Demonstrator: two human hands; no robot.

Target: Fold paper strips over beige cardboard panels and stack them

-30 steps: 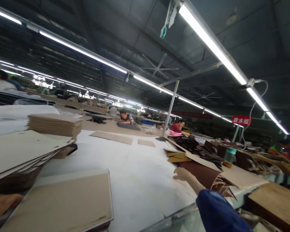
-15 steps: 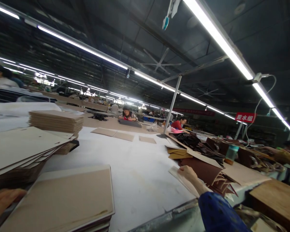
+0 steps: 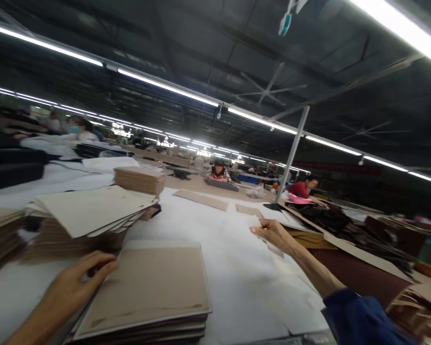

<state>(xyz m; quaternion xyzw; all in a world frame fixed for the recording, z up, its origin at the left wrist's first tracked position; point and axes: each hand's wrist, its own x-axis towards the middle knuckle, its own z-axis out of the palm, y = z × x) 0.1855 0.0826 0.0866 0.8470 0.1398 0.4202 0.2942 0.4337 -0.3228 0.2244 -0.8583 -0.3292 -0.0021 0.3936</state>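
Observation:
A stack of flat tan boards (image 3: 154,278) with pale edges lies in front of me. My left hand (image 3: 82,280) is at its left edge, thumb and index finger curled together at the tips. Whether the fingertips grip a board edge or something small and dark is unclear. Over the white table surface (image 3: 230,268), to the right of the stack, my right hand (image 3: 273,234) is closed in a pinch on a thin pale sheet (image 3: 277,250). Blur and the white background hide most of that sheet's outline.
Left of the stack are cream sheets (image 3: 93,206) on a board pile, and a taller tan stack (image 3: 139,180). A metal post (image 3: 292,155) rises beyond my right hand. Brown material (image 3: 359,273) covers the right side. Co-workers sit farther back.
The view has swung left. My left hand has come further into view at the stack's left edge. My right hand has lifted away from the brown material, over the white surface.

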